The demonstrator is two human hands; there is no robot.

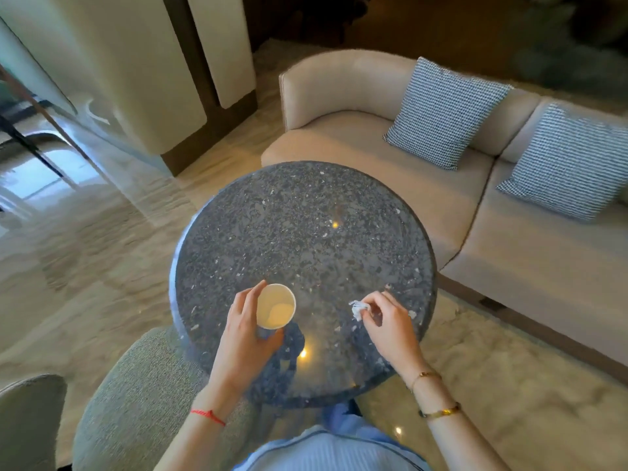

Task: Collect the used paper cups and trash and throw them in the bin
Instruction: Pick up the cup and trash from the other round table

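A white paper cup (275, 305), empty and cream inside, stands or hangs just over the near left part of the round dark speckled stone table (306, 226). My left hand (243, 338) is wrapped around the cup from the left and below. A small crumpled white piece of paper (357, 309) is pinched between the fingertips of my right hand (387, 324) at the table's near right. No bin is in view.
A beige sofa (424, 205) with two blue-and-white patterned cushions (445, 113) curves behind and right of the table. A grey-green upholstered stool (136, 396) sits at the near left. Polished marble floor (85, 266) spreads to the left; a rug (509, 385) lies on the right.
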